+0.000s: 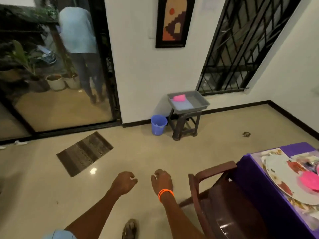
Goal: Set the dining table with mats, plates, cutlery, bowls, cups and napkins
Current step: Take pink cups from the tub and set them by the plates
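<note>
Grey tray with its pink item lies ahead, right of your empty, loosely curled hands; right hand nearer, left hand farther.

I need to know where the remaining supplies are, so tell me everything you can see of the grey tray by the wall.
The grey tray is a shallow rectangular bin that looks like plastic, with low flared walls. It sits level on top of a dark brown stool against the white wall, below the barred window and right of a blue bucket. Inside, at its left half, lies a pale blue flat item with a pink item resting on it; what they are is unclear. No hand touches it.
</note>
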